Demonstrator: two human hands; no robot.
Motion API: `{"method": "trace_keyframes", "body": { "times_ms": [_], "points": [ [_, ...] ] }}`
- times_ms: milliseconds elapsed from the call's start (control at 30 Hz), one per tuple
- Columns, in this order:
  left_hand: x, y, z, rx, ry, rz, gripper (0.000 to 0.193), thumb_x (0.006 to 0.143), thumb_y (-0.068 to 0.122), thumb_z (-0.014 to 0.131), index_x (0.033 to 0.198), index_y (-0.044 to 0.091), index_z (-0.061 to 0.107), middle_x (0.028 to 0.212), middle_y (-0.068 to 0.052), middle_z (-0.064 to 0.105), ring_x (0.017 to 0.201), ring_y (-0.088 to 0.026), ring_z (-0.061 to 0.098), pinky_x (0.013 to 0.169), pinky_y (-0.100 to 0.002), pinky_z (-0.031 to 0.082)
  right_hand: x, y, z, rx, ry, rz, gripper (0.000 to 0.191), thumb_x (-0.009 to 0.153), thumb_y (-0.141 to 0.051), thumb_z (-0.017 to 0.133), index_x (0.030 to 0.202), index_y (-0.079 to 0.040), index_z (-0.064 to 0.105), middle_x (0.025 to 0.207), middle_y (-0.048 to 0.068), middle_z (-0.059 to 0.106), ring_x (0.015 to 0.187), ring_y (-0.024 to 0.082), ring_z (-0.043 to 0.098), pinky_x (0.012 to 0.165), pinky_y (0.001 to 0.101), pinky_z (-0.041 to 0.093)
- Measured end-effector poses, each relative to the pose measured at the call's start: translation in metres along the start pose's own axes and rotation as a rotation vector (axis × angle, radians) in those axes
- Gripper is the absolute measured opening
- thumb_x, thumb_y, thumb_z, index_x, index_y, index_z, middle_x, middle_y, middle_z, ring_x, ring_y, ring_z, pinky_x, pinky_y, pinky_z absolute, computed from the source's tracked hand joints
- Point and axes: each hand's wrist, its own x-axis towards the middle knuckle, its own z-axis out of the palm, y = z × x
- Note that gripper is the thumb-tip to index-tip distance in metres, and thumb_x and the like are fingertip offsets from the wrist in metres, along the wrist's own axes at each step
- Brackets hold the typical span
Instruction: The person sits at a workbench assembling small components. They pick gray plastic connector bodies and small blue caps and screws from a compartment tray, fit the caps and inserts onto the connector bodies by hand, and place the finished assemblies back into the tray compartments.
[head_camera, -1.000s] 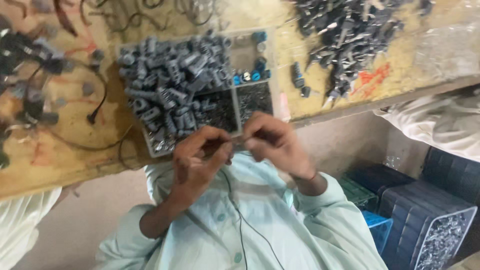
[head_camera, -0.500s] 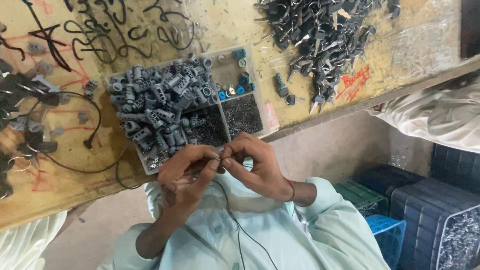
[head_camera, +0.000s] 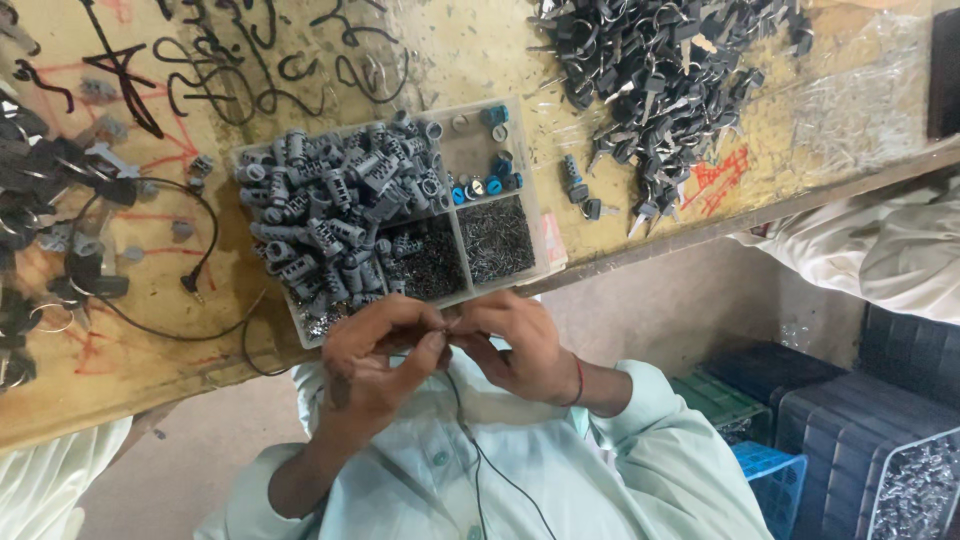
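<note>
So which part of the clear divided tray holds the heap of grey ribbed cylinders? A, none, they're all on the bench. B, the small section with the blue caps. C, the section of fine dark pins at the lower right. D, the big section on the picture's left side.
D: the grey ribbed cylinders are heaped in the large left-hand section of the clear divided tray, apart from the blue caps and the fine dark pins.
</note>
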Motion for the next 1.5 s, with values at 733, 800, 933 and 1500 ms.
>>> {"method": "trace_keyframes", "body": {
  "times_ms": [733, 800, 933, 1500],
  "points": [
    [-0.001, -0.012, 0.018, -0.155, -0.308, -0.111, 0.016, 0.093, 0.016, 0.069, 0.100, 0.002, 0.069, 0.082, 0.001, 0.068, 0.071, -0.005, 0.061, 0.065, -0.024, 0.053, 0.051, 0.016, -0.022, -0.381, -0.018, 0.293, 0.015, 0.095, -0.005, 0.080, 0.107, -0.004, 0.070, 0.097, 0.009, 0.065, 0.074, 0.022, 0.066, 0.065, 0.0334, 0.051],
    [-0.003, -0.012, 0.019, -0.038, -0.278, 0.015, 0.015, 0.094, 0.015, 0.069, 0.099, 0.002, 0.070, 0.086, 0.000, 0.069, 0.077, -0.005, 0.062, 0.070, -0.025, 0.053, 0.053, 0.017, -0.015, -0.433, -0.052, 0.247, 0.015, 0.095, -0.008, 0.081, 0.105, -0.005, 0.070, 0.096, 0.010, 0.063, 0.076, 0.026, 0.067, 0.065, 0.0355, 0.051],
    [-0.002, -0.012, 0.018, -0.008, -0.294, 0.013, 0.014, 0.092, 0.016, 0.070, 0.098, 0.003, 0.070, 0.084, 0.001, 0.069, 0.077, -0.005, 0.064, 0.070, -0.025, 0.054, 0.054, 0.018, -0.001, -0.514, -0.170, 0.233, 0.021, 0.088, -0.013, 0.084, 0.104, -0.007, 0.072, 0.093, 0.010, 0.062, 0.071, 0.027, 0.065, 0.062, 0.0393, 0.051],
    [0.009, -0.007, -0.003, -0.535, -0.222, -0.161, 0.014, 0.097, 0.010, 0.064, 0.103, -0.003, 0.064, 0.086, -0.008, 0.068, 0.077, -0.012, 0.063, 0.073, -0.029, 0.055, 0.001, 0.003, -0.023, -0.216, -0.249, 0.168, 0.035, 0.090, 0.010, 0.069, 0.122, -0.002, 0.062, 0.116, 0.017, 0.066, 0.102, 0.029, 0.069, 0.083, 0.0358, 0.058]
  ]
}}
